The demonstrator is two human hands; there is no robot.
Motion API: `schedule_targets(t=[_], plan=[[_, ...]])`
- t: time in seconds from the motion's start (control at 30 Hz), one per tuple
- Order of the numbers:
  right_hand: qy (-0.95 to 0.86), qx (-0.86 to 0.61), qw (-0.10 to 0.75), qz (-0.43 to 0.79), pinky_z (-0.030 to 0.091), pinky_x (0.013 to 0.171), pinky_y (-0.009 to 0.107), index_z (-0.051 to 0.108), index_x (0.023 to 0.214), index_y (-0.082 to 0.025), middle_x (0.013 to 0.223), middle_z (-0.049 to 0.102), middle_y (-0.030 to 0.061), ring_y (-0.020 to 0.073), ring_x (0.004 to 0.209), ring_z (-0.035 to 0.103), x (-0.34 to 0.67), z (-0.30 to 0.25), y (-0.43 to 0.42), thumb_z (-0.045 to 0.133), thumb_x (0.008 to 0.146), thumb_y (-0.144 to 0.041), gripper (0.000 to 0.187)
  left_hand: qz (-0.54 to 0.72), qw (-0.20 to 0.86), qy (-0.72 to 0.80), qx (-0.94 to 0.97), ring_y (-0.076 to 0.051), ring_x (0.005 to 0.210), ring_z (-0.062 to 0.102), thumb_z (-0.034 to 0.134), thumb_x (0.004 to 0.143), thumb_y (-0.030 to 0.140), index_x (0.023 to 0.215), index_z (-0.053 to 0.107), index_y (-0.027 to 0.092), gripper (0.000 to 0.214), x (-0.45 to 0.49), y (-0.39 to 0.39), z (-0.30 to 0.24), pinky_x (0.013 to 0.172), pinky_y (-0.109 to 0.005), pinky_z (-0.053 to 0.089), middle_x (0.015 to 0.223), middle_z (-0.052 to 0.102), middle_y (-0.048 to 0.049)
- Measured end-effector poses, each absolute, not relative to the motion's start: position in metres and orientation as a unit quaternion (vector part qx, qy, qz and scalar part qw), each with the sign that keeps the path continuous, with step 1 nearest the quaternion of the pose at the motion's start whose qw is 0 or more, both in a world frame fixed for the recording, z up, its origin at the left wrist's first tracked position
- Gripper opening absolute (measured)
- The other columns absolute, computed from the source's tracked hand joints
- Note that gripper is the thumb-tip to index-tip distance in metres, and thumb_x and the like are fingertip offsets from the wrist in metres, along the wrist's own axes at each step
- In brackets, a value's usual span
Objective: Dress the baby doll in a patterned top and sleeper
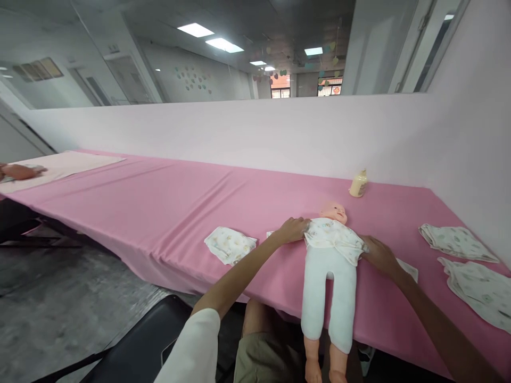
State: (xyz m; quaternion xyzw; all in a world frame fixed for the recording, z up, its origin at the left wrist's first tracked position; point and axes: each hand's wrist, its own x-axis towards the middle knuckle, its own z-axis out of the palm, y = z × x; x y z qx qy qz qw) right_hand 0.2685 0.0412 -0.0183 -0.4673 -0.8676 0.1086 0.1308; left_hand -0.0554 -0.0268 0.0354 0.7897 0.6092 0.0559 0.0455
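Observation:
A baby doll point(330, 276) lies on its back on the pink-covered table point(167, 213), head toward the wall, legs hanging over the front edge. It wears a white patterned shirt and white trousers. My left hand point(293, 230) rests at the doll's shoulder, fingers closed on the shirt sleeve. My right hand point(379, 255) lies at the doll's other side, fingers curled onto the shirt's edge. A folded patterned cloth point(230, 244) lies left of my left arm.
A small cream bottle point(358, 184) stands by the pink wall behind the doll. Two patterned garments point(455, 242) point(479, 290) lie at the right. Another person's hand point(18, 172) rests on a pale mat far left. A black chair point(147, 340) sits below the table.

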Motion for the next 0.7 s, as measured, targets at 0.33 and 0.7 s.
schedule_targets(t=[0.33,0.7], plan=[[-0.853,-0.485,0.166,0.098,0.042,0.098,0.048,0.048,0.131,-0.02,0.127,0.06,0.0123,0.0313,0.115,0.056,0.277,-0.038,0.04,0.043,0.083,-0.047,0.055,0.125,0.061,0.67,0.729,-0.025,0.108,0.061,0.037,0.097,0.036,0.129,0.055,0.023,0.039,-0.049,-0.038,0.029,0.093,-0.04,0.044,0.123,0.064,-0.0085],[-0.718,-0.593,0.334,0.146,0.045,0.093,0.063,0.057,0.113,-0.03,0.122,0.061,0.0143,0.041,0.115,0.056,0.316,-0.07,-0.129,0.047,0.08,-0.065,0.05,0.09,-0.06,0.895,0.434,-0.036,0.125,0.046,0.044,0.091,0.038,0.132,0.047,0.01,0.05,-0.207,-0.19,0.028,0.1,-0.048,0.037,0.136,0.05,-0.0232]])
